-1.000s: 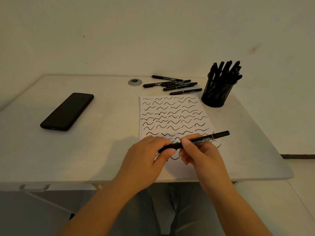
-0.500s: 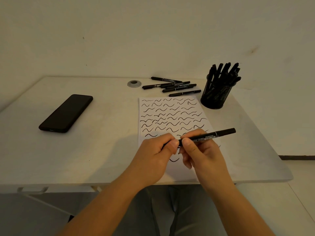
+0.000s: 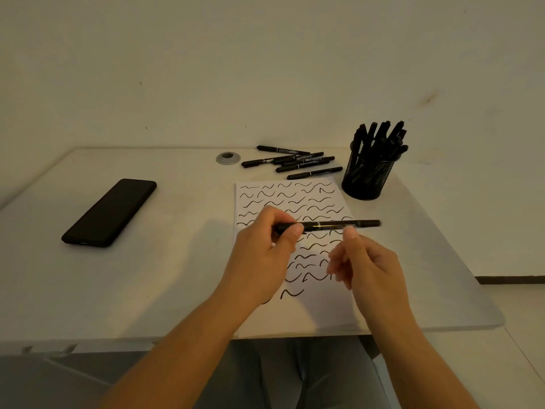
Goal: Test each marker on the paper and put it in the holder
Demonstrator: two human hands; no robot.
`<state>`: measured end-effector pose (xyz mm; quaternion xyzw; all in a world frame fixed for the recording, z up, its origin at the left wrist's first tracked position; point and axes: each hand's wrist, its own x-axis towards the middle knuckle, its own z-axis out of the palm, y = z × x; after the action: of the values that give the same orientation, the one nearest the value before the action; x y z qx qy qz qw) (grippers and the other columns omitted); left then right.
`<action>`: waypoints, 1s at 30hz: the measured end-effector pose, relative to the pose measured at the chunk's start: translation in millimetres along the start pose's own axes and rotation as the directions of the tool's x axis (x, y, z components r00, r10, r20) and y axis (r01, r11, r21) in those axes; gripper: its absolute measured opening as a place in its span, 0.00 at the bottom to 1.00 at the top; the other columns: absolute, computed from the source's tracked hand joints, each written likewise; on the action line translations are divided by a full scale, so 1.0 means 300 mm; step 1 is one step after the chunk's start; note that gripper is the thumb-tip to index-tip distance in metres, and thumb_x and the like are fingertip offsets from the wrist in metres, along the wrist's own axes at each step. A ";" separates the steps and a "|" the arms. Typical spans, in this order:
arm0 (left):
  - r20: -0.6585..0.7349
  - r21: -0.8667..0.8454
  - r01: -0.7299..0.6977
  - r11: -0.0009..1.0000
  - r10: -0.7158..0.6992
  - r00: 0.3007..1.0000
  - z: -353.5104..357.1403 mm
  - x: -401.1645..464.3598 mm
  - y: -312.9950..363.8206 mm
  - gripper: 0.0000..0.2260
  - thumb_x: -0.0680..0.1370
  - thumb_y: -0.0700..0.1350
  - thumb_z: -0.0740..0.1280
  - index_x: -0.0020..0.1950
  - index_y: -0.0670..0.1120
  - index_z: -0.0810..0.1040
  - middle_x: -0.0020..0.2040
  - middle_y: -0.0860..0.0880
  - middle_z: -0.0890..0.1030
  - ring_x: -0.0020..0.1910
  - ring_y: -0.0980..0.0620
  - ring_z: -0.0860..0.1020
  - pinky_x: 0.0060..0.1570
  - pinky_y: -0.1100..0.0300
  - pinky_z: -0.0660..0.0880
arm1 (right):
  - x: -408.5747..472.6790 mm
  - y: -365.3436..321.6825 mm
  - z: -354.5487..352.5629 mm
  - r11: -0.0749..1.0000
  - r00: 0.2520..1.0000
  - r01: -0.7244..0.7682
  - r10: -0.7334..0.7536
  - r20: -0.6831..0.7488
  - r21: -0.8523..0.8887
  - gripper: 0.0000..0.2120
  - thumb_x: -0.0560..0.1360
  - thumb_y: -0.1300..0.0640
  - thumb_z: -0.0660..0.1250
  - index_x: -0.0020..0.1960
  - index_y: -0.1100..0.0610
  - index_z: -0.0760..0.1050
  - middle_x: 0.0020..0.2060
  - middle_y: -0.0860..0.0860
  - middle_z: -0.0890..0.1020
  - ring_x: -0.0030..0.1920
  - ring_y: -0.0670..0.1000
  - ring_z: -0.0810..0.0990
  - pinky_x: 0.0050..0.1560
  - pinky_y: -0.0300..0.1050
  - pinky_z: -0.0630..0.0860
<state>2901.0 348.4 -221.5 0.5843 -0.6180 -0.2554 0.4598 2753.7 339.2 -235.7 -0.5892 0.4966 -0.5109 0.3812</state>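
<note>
Holding a capped-looking marker (image 3: 327, 226) level above the paper (image 3: 295, 240), the left hand (image 3: 262, 255) pinches its left end; the right hand (image 3: 368, 264), loosely curled, barely touches it. Judged: testing done. Next: the holder (image 3: 367, 175) at two o'clock.

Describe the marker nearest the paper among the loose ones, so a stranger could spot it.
Start at the black mesh holder at the table's far right. Left of it lie five loose markers. The wanted marker lies alone, closest to the paper's top edge.
</note>
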 end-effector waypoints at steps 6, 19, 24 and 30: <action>0.056 0.298 -0.194 0.935 0.186 0.981 -0.024 0.086 0.035 0.01 0.77 0.52 0.59 0.46 0.57 0.68 0.33 0.57 0.74 0.30 0.60 0.73 0.28 0.68 0.66 | 0.091 -0.035 -0.051 0.739 0.899 0.414 -0.422 0.114 -0.532 0.07 0.70 0.49 0.64 0.47 0.48 0.75 0.40 0.38 0.72 0.36 0.38 0.74 0.35 0.26 0.70; 0.141 0.303 -0.358 0.883 0.330 0.933 0.066 0.369 0.094 0.19 0.77 0.54 0.59 0.66 0.52 0.62 0.39 0.58 0.75 0.37 0.59 0.75 0.35 0.63 0.71 | 0.383 -0.091 -0.132 0.653 0.906 0.413 -0.364 0.215 -0.635 0.07 0.74 0.54 0.65 0.50 0.54 0.76 0.39 0.44 0.75 0.39 0.47 0.74 0.40 0.40 0.72; 0.235 0.454 -0.201 0.868 0.101 0.967 0.080 0.506 -0.009 0.15 0.78 0.54 0.58 0.63 0.52 0.66 0.37 0.57 0.76 0.38 0.57 0.76 0.36 0.61 0.72 | 0.514 -0.139 -0.201 0.845 0.940 0.322 -0.340 0.035 -0.427 0.06 0.74 0.56 0.65 0.51 0.52 0.71 0.38 0.40 0.76 0.40 0.42 0.77 0.41 0.36 0.72; 0.283 0.603 -0.123 0.788 -0.067 0.957 0.083 0.619 -0.114 0.12 0.78 0.52 0.59 0.58 0.51 0.73 0.45 0.54 0.76 0.42 0.54 0.76 0.36 0.62 0.69 | 0.619 -0.168 -0.284 0.936 0.926 0.258 -0.311 -0.216 -0.241 0.09 0.73 0.55 0.66 0.49 0.49 0.67 0.40 0.40 0.76 0.41 0.37 0.77 0.40 0.40 0.77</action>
<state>2915.8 158.8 -211.7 0.6486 -0.7365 -0.1161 0.1531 2677.3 174.1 -130.2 -0.6226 0.5002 -0.5763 0.1730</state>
